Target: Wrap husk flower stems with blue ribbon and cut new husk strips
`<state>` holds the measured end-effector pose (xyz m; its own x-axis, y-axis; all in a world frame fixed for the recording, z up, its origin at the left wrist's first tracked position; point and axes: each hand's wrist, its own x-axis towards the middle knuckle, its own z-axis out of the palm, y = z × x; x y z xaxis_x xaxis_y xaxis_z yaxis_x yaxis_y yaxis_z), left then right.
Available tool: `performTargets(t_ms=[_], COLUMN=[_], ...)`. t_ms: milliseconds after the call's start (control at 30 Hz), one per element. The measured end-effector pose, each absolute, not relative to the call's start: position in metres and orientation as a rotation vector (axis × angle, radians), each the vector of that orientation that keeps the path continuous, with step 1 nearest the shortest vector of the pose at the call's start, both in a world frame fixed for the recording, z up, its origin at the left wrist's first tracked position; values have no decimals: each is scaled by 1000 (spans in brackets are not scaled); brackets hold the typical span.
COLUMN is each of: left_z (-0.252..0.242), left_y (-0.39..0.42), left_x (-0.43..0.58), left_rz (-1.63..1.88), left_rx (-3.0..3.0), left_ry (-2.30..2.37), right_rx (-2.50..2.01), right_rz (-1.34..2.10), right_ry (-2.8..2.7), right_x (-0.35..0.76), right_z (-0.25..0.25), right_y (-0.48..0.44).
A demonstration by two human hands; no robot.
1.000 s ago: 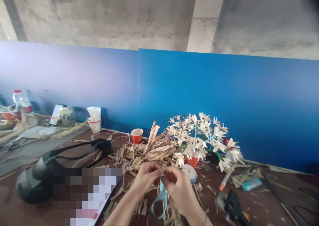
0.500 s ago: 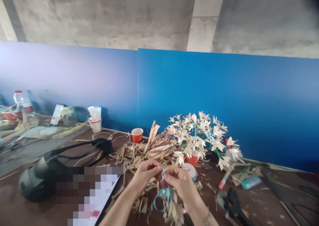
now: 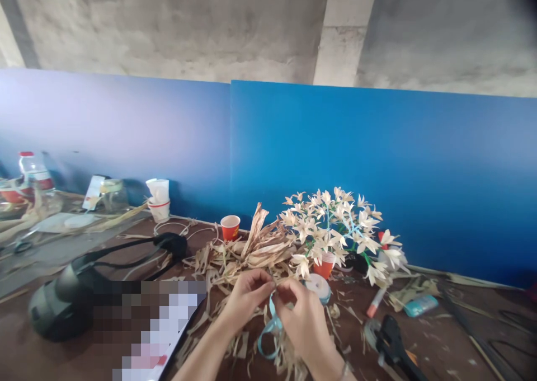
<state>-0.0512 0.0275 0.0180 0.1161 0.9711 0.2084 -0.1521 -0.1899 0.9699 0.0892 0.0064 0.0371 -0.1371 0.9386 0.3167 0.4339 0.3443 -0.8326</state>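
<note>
My left hand and my right hand meet low in the middle of the view, above a brown table. Both pinch a small piece between their fingertips. A light blue ribbon hangs from that pinch and curls in a loop below the hands. What else the fingers hold is too small to make out. A heap of dried husk strips lies just behind the hands. A bunch of cream paper-like flowers stands in a red cup to the right of it.
A roll of white tape lies by the right hand. A red cup, a black helmet-like device, a black glue gun, a marker and a blue panel wall surround the work. Bottles and cups stand far left.
My hands have stayed together at the same spot, with the right hand turning over the ribbon. The ribbon loop has shifted slightly under them.
</note>
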Motion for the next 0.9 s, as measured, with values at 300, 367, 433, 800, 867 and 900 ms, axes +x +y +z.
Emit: performTargets(t_ms=[300, 367, 433, 800, 867, 900], left_z=[24, 25, 26, 28, 29, 29], left_y=[26, 25, 23, 27, 27, 27], left_x=[-53, -52, -51, -56, -58, -58], left_rz=[1178, 1169, 1148, 1222, 1237, 1245], left_rx=[1287, 1223, 1140, 1272, 1299, 1305], left_ry=[923, 907, 879, 897, 885, 877], right_rx=[-1327, -1314, -1299, -1276, -1236, -1202], right_rz=[8, -4, -4, 275, 483, 627], right_ry=[-2002, -1999, -1983, -1877, -1808, -1762], right_x=[91, 91, 92, 92, 91, 91], right_z=[32, 31, 31, 36, 38, 39], right_y=[3, 4, 4, 2, 3, 3])
